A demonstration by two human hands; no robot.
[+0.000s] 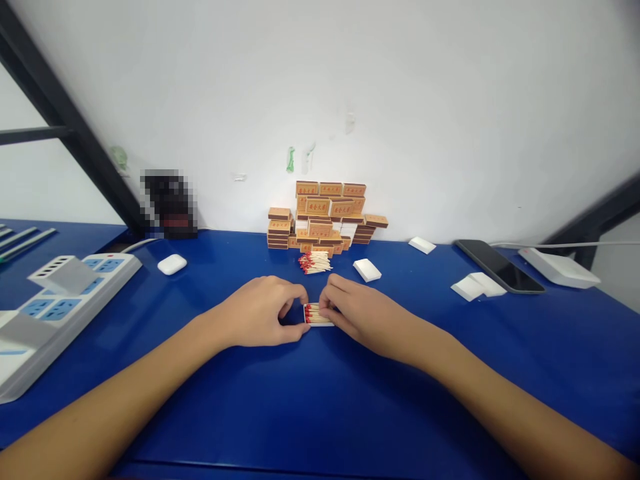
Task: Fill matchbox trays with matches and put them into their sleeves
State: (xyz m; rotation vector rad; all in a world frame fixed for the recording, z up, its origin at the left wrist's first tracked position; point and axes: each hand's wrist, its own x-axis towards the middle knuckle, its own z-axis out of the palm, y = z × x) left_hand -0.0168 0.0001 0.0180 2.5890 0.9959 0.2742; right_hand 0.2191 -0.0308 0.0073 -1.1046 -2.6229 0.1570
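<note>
A small white matchbox tray (320,325) lies on the blue desktop in front of me, filled with red-headed matches (313,313). Thumb and forefinger of my left hand (267,310) curve around the tray's left end and hold it at its two long sides. My right hand (357,310) covers the tray's right part, its fingertips closed on the matches there; exactly how many it pinches is hidden. Just beyond the tray sits a loose pile of matches (316,262). Behind the pile, yellow-brown matchboxes (320,208) are stacked against the wall.
White trays (367,270) lie right of the pile, with more white pieces (477,286) farther right. A phone (500,267) and a white device (559,268) are at the right. On the left are a power strip (107,283) and a white earbud case (172,265).
</note>
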